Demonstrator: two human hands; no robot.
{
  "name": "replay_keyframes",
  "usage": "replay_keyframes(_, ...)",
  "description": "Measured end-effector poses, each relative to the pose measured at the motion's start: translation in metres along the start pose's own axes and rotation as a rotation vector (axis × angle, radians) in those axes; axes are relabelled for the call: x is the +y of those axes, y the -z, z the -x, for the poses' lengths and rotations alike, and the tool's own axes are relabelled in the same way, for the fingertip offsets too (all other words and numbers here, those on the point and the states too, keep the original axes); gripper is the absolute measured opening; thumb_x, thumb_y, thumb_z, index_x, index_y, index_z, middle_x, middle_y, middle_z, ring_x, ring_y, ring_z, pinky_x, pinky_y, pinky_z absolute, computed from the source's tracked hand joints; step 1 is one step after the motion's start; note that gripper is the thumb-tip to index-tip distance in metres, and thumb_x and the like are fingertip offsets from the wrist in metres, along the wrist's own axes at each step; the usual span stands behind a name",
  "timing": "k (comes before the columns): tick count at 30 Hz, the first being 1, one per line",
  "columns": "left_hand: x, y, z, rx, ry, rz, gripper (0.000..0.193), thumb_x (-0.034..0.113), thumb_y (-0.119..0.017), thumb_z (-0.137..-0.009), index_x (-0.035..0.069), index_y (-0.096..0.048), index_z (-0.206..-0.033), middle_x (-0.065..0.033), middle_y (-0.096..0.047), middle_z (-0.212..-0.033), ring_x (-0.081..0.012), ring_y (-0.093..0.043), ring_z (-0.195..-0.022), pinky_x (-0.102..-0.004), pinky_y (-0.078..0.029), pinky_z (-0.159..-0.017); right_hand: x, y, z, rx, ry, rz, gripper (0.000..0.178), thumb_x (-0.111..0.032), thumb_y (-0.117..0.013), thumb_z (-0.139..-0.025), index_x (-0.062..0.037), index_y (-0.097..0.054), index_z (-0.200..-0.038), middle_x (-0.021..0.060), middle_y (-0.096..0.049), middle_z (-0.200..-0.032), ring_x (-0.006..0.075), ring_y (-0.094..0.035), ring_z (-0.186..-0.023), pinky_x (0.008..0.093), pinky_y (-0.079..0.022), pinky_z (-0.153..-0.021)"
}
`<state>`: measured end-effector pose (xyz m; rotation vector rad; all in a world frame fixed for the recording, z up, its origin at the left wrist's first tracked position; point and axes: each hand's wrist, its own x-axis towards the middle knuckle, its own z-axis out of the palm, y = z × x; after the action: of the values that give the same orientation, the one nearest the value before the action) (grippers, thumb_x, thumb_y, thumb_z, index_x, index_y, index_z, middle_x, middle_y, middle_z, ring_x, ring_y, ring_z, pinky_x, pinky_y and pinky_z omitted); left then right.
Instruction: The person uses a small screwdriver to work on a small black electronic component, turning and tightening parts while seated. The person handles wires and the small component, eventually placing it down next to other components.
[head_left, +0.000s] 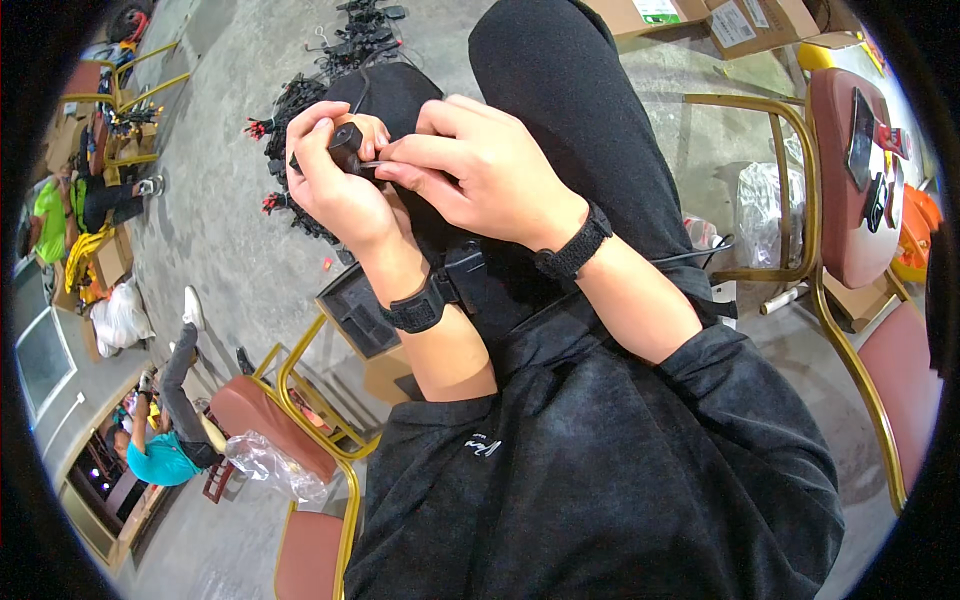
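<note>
My left hand [345, 205] has its fingers curled round a small black block-like part [346, 140], held up above my lap. A thin dark cable [366, 80] runs beyond the hands; where it ends is hidden by my fingers. Close against the part, my right hand [490, 165] pinches a thin, pale metallic-looking piece [370, 164] between thumb and forefinger. Its tip meets or lies just beside the black part; I cannot tell which. Both wrists wear black straps.
Bundles of black cables [290, 105] lie on the concrete floor ahead. At right, a red-brown chair [828, 130] bears a phone [861, 140] and small items. Cardboard boxes [755, 25] stand at the back right. Two people [165, 458] are at the left, beyond another chair [265, 420].
</note>
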<state>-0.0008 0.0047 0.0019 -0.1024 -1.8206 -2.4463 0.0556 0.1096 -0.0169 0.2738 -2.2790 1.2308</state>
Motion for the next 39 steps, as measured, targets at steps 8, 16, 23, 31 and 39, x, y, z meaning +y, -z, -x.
replay_keyframes(8, -0.0011, -0.0010, -0.0011, 0.042, -0.010, 0.114, 0.015, 0.010, -0.045, -0.083, -0.002, -0.053, -0.080, -0.0090, -0.047, -0.054, -0.0152, -0.042, -0.048, -0.0281, -0.038, -0.051, -0.0014, 0.0036, 0.0000, -0.006, -0.030, -0.117, 0.007, -0.016, -0.066, -0.079, -0.0104, -0.068, -0.084, 0.0055, -0.055, -0.068, 0.0221, -0.056, -0.063, 0.0315, -0.044, -0.056)
replay_keyframes(16, 0.0003, -0.0022, -0.0008, 0.019, -0.023, 0.078, 0.014, 0.010, -0.045, -0.083, -0.002, -0.053, -0.079, -0.0081, -0.047, -0.054, -0.0147, -0.043, -0.048, -0.0277, -0.039, -0.051, -0.0073, 0.0021, 0.0015, -0.083, -0.159, -0.144, 0.011, -0.020, -0.064, -0.082, -0.0092, -0.067, -0.083, 0.0082, -0.060, -0.070, 0.0250, -0.060, -0.063, 0.0325, -0.045, -0.055)
replay_keyframes(23, 0.0008, 0.0003, 0.0005, 0.014, 0.009, 0.041, 0.020, 0.015, -0.044, -0.084, -0.002, -0.054, -0.085, -0.0072, -0.040, -0.056, -0.0185, -0.042, -0.056, -0.0324, -0.039, -0.057, -0.0013, 0.0005, -0.0013, 0.082, 0.001, -0.095, 0.009, -0.017, -0.067, -0.079, -0.0096, -0.069, -0.083, 0.0046, -0.054, -0.068, 0.0203, -0.054, -0.063, 0.0299, -0.044, -0.056)
replay_keyframes(31, -0.0021, 0.0004, -0.0016, 0.012, -0.009, 0.140, 0.015, 0.009, -0.045, -0.084, -0.002, -0.054, -0.080, -0.0082, -0.047, -0.055, -0.0148, -0.043, -0.048, -0.0277, -0.039, -0.051, -0.0058, 0.0002, 0.0022, -0.041, -0.105, -0.144, 0.012, -0.021, -0.064, -0.083, -0.0099, -0.068, -0.084, 0.0065, -0.058, -0.067, 0.0231, -0.058, -0.060, 0.0312, -0.045, -0.052)
replay_keyframes(39, -0.0021, 0.0033, -0.0009, -0.018, -0.001, 0.037, 0.020, 0.015, -0.043, -0.085, -0.002, -0.054, -0.084, -0.0072, -0.041, -0.056, -0.0186, -0.043, -0.055, -0.0321, -0.040, -0.058, -0.0061, 0.0012, 0.0008, -0.071, -0.138, -0.117, 0.012, -0.021, -0.064, -0.083, -0.0101, -0.068, -0.084, 0.0066, -0.059, -0.068, 0.0231, -0.059, -0.060, 0.0306, -0.045, -0.052)
